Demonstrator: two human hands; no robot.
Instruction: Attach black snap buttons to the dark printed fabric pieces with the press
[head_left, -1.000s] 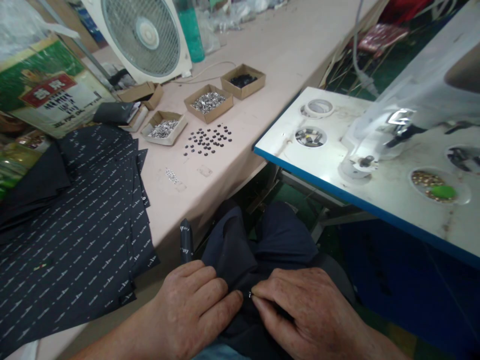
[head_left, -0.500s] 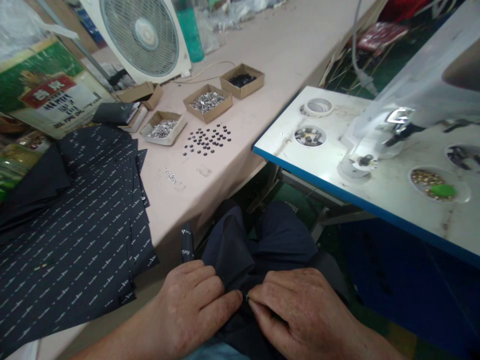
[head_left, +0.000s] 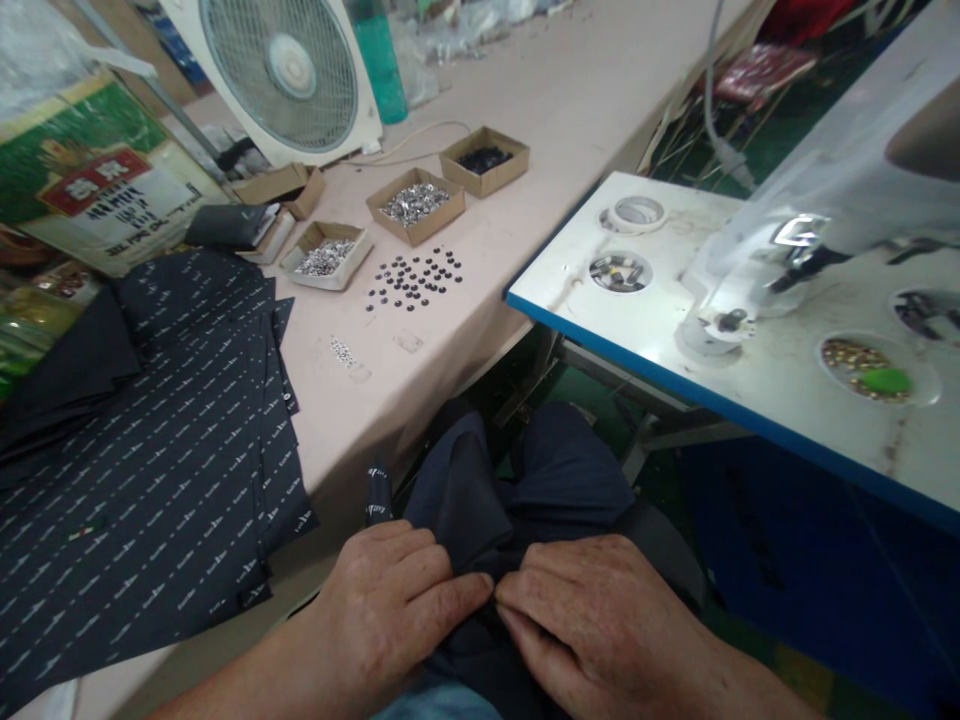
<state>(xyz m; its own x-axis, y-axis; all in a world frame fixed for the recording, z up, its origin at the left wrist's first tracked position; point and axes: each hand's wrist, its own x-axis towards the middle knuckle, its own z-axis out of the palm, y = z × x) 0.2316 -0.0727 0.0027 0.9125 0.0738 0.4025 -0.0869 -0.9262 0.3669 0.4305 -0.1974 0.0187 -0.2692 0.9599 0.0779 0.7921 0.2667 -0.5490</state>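
Note:
Above my lap, my left hand is closed on dark cloth, its thumb stretched toward the right hand. My right hand is pinched shut, and its thumb and forefinger meet the left thumb tip over the cloth. The small shiny metal piece seen at the right fingertips half a second ago is now hidden between the fingers. Beyond the left knuckles a printed end of dark fabric sticks up. Which part of the cloth lies under each palm is hidden.
Printed dark panels lie stacked on the table at left. Black round caps, tiny silver pieces and boxes of silver parts sit beyond. A fan stands behind. At right is a blue-edged machine table.
Both hands have come slightly closer, and the left thumb now reaches the right fingertips. The shiny piece between them has gone out of sight. The printed fabric end has shifted slightly.

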